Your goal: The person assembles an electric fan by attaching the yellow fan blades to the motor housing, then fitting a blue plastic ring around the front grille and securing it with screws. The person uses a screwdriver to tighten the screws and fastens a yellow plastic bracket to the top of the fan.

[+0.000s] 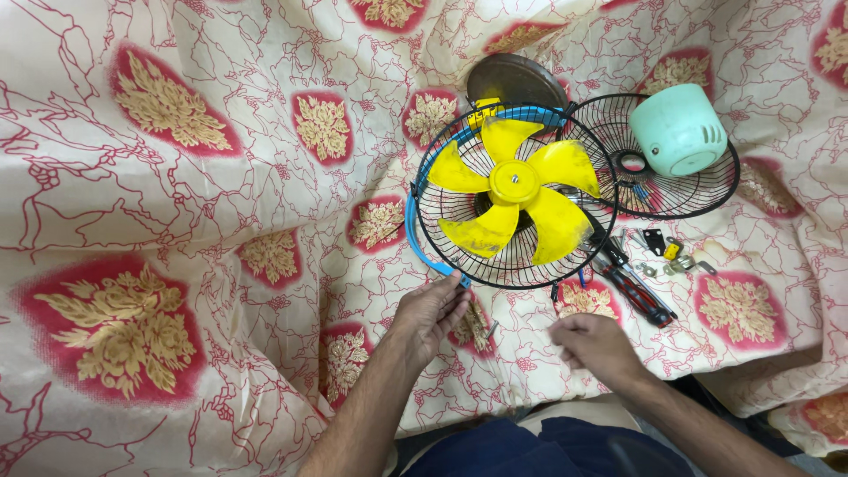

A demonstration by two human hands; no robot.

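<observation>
**Left hand at the blue rim, right hand curled near the fan**

The left hand [430,315] reaches up to the lower edge of the fan [515,196], its fingertips pinched narrowly on the loose end of the blue rim band [415,237], a thin plastic strip that curves along the fan's left side. The right hand [594,345] rests just below the fan, fingers curled loosely inward; whether it holds anything cannot be told.

The fan lies flat on a cream cloth [177,221] printed with red veins and red-and-gold flower patches, soft and creased. It has a round black wire guard and four glossy yellow blades, scuffed dark in places, around a yellow hub.

Right of the fan lies a second black wire guard [654,190] with a mint-green plastic motor cover [678,130] on it. Just below and right of the fan lie a red-and-black screwdriver [636,287] and small metal clips [671,256]. A dull round metal base [515,79] sits above the fan.
</observation>
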